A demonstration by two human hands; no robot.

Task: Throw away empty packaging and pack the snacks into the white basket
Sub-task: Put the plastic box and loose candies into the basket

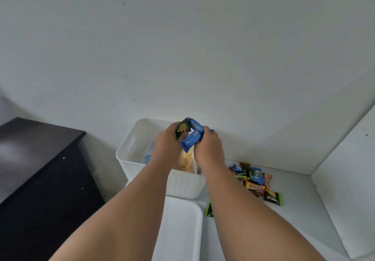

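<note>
Two or three blue packets (192, 136) and a dark green packet (181, 129) are held bunched above the white basket (129, 151), evidently to be dropped in together. The green one is gripped by the curled fingers of the left hand (167, 145), the blue ones mainly by the right hand (209, 149). A clear bag of yellow snacks (185, 164) lies inside. More packets (255, 181) are heaped on the bench (294, 210) beside the basket.
</note>
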